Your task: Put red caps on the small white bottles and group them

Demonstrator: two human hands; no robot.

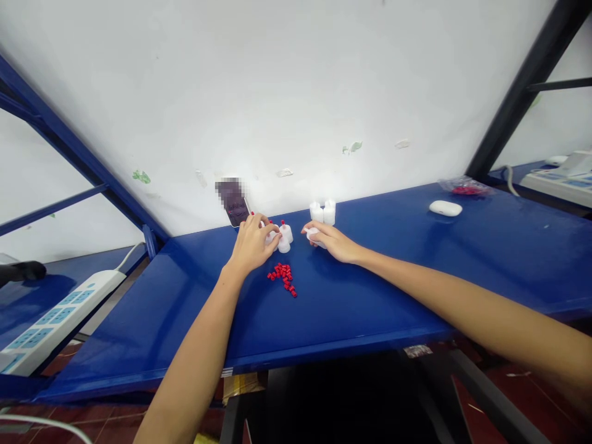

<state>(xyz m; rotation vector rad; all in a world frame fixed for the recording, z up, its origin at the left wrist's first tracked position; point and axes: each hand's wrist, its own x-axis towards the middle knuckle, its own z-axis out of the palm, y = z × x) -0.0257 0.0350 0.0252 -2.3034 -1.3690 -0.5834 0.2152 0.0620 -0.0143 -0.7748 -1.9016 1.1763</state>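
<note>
My left hand rests on the blue table, its fingers curled round a small white cap-shaped piece beside two more white pieces with red tips. My right hand lies a little to the right, fingers closed on another small white piece. A small heap of red pellets lies on the table just in front of both hands. Two plain white pieces stand behind my right hand near the wall.
A phone leans against the white wall behind my left hand. A white earbud case and a clear bag of red bits lie far right. A white power strip lies on the left bench.
</note>
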